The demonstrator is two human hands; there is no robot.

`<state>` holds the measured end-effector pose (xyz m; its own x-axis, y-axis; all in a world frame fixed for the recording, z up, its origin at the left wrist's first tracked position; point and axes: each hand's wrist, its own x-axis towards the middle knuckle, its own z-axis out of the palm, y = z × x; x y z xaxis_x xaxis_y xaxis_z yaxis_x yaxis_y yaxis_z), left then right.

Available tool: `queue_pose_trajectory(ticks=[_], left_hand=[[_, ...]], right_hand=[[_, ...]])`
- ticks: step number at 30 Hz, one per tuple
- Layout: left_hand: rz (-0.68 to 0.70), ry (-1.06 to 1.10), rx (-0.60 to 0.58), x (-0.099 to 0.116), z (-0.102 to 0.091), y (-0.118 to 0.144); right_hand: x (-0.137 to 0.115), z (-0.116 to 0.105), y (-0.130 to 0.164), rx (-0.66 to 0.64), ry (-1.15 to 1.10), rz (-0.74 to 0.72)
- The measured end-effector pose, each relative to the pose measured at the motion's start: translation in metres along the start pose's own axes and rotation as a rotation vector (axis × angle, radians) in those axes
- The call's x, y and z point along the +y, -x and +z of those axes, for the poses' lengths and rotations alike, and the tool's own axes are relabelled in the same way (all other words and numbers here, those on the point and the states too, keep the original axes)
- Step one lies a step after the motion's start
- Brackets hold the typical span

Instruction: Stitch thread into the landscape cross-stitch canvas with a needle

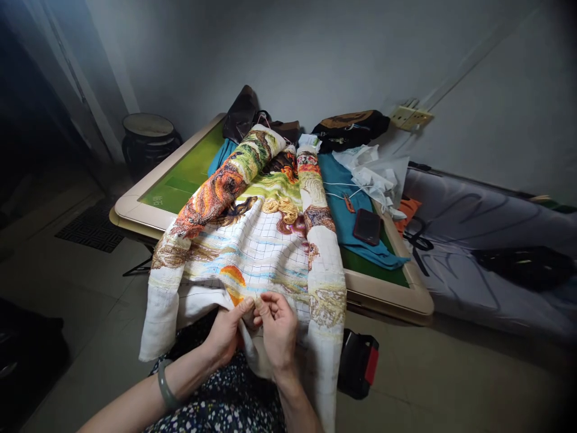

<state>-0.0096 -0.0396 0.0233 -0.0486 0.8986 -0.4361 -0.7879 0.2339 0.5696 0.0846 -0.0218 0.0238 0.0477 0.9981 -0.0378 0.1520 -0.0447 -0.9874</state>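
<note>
A large white gridded embroidery cloth (252,234) drapes from the table down over my lap, with both its sides rolled up into thick stitched tubes. My left hand (229,329) grips the cloth's near edge, thumb on top, just below an orange half-round stitched patch (233,276). Close beside it, my right hand (276,325) is closed in a pinch over the cloth. Whatever sits between those fingertips, perhaps a needle, is too small to make out. Loose yellow thread coils (280,208) lie on the cloth further up.
The cloth rests on a green-topped table (178,183) with a pale rim. On its right are a teal cloth (351,231), a phone (367,227), orange-handled snips (348,203) and white plastic bags (374,174). Dark bags (349,127) stand at the back. A black stool (151,141) is at the left.
</note>
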Motion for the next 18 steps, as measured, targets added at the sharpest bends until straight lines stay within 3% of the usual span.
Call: queue_pose_trajectory(ticks=[4, 7, 14, 18], left_hand=[[0.099, -0.054, -0.047, 0.001, -0.005, 0.001], [0.134, -0.085, -0.059, 0.0, -0.007, 0.0], [0.142, -0.074, -0.048, 0.003, -0.004, 0.002], [0.141, -0.067, -0.031, 0.003, -0.003, 0.002]], right_hand=[[-0.017, -0.012, -0.007, -0.08, 0.32, -0.279], [-0.023, -0.015, -0.014, -0.153, 0.318, -0.345], [-0.019, -0.011, -0.03, -0.17, 0.047, -0.146], [-0.015, -0.013, -0.033, -0.196, 0.038, -0.138]])
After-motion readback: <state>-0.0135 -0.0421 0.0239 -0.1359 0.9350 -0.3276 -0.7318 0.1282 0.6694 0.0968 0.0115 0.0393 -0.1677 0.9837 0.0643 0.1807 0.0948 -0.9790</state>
